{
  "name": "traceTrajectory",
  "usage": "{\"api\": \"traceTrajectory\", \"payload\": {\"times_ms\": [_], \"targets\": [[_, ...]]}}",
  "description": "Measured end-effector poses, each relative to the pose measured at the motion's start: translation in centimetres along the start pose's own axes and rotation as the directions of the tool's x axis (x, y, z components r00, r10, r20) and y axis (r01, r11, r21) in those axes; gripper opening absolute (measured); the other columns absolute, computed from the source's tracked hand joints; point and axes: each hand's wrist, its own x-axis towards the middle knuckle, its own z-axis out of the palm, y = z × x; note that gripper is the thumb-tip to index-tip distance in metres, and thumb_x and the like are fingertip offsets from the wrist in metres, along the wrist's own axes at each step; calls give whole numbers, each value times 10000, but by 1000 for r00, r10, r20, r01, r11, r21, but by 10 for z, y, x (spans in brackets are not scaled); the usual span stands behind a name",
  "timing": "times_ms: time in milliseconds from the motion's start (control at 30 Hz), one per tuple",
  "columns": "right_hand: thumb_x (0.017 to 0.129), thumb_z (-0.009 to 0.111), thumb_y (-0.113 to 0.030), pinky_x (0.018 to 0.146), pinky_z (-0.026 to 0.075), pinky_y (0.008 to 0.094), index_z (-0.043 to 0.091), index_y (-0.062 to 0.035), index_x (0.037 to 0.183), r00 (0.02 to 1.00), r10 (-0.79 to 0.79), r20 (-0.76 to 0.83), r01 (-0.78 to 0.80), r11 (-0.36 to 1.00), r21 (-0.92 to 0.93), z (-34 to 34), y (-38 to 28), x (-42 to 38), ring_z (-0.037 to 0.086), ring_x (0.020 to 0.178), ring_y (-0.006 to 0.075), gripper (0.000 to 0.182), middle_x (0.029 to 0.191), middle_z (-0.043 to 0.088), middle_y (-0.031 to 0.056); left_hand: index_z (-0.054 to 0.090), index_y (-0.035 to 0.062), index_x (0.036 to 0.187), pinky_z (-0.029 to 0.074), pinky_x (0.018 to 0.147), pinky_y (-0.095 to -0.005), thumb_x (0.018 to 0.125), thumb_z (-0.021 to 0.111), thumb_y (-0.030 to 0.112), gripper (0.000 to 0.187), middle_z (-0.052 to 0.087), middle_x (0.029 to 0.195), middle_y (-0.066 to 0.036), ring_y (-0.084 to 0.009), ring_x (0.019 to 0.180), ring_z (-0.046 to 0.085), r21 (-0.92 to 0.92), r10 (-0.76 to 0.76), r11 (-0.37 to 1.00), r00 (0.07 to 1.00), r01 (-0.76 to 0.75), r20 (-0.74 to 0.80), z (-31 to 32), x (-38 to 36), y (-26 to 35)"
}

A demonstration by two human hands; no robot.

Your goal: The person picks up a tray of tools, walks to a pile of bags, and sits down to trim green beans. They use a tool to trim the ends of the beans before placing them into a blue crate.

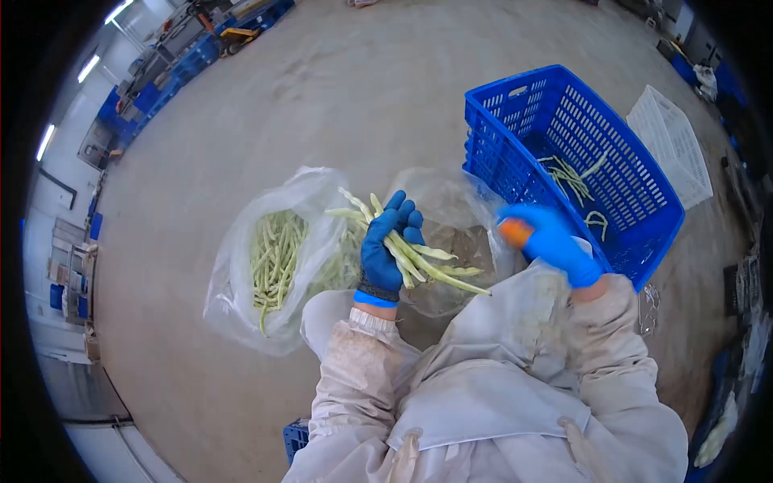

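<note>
My left hand (385, 249), in a blue glove, is closed round a bunch of long pale green beans (419, 262) whose ends stick out on both sides. My right hand (555, 245), also blue-gloved and smeared by motion, holds a small orange object (515, 232); its kind is not clear. It is beside the near wall of a blue plastic crate (515, 165). Several loose beans (572, 179) lie inside that crate. Left of my left hand, a clear plastic bag (229, 274) stands open, full of green beans (278, 262).
Another clear plastic bag (439, 189) is on the floor between my knees and the blue crate. Behind the crate is a white crate (672, 149). Part of a blue crate (296, 439) shows beside me. Equipment and an orange pallet jack (239, 36) line the far left wall.
</note>
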Motion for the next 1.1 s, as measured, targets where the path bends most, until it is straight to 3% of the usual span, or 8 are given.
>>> {"api": "traceTrajectory", "payload": {"times_ms": [100, 200, 633, 733, 800, 933, 1000, 1100], "targets": [[795, 567, -34, 796, 466, 331, 596, -19, 1112, 989, 43, 138, -61, 990, 130, 43, -48, -5, 611, 897, 254, 318, 985, 639, 154, 453, 37, 1271, 557, 695, -298, 883, 512, 102, 398, 608, 1079, -121, -232, 921, 612, 9, 2, 1000, 1000, -2, 14, 2, 0, -2], [820, 580, -151, 725, 476, 403, 607, -62, 1037, 984, -78, 161, 84, 996, -28, 55, -51, -1, 595, 823, 338, 236, 915, 627, 145, 451, 37, 1274, 559, 700, -302, 890, 505, 101, 394, 607, 1083, -123, -233, 928, 612, 21, 11, 1000, 1000, -11, 21, 4, -1, -1], [733, 535, -50, 675, 457, 402, 605, -73, 917, 946, -207, 249, 261, 942, -209, 55, -66, -6, 571, 801, 315, 198, 856, 587, 126, 400, 33, 1314, 535, 648, -262, 887, 504, 112, 447, 598, 1057, -112, -209, 903, 602, 70, -113, 992, 992, 109, 55, 7, -9, 2], [768, 540, -70, 668, 456, 396, 608, -74, 936, 855, -338, 393, 407, 907, -106, 54, -67, -6, 570, 784, 316, 182, 837, 583, 123, 333, -22, 1338, 513, 596, -251, 859, 520, 96, 528, 581, 1006, -141, -231, 871, 568, 49, -255, 967, 962, 251, 96, 13, -19, 3], [803, 546, -91, 670, 460, 395, 610, -75, 961, 775, -441, 453, 404, 897, 182, 55, -68, -4, 576, 778, 323, 171, 860, 596, 128, 324, -30, 1340, 509, 584, -247, 845, 531, 97, 551, 575, 985, -145, -233, 863, 567, 85, -323, 945, 941, 316, 101, 18, -25, -4], [839, 579, -102, 669, 459, 369, 613, -55, 965, 785, -448, 427, 361, 892, 271, 58, -60, -6, 585, 782, 312, 139, 863, 598, 143, 350, -35, 1321, 530, 645, -256, 841, 550, 125, 544, 574, 1050, -160, -226, 911, 595, 139, -323, 942, 935, 305, 142, 27, -31, -9], [841, 568, -74, 676, 460, 359, 610, -48, 958, 940, -274, 201, 268, 962, 57, 52, -44, -1, 590, 780, 307, 127, 859, 599, 143, 346, -36, 1323, 542, 675, -266, 838, 551, 123, 550, 562, 1068, -165, -232, 925, 594, 112, -251, 965, 960, 238, 123, 30, -30, -10], [822, 570, -103, 663, 462, 392, 614, -51, 923, 973, -231, -22, 231, 973, 7, 55, -42, 0, 578, 767, 343, 122, 841, 601, 145, 312, -21, 1346, 492, 916, -346, 834, 538, 111, 575, 461, 1279, -207, -309, 1131, 519, 193, -295, 941, 953, 277, 68, 30, -31, -10]]}}
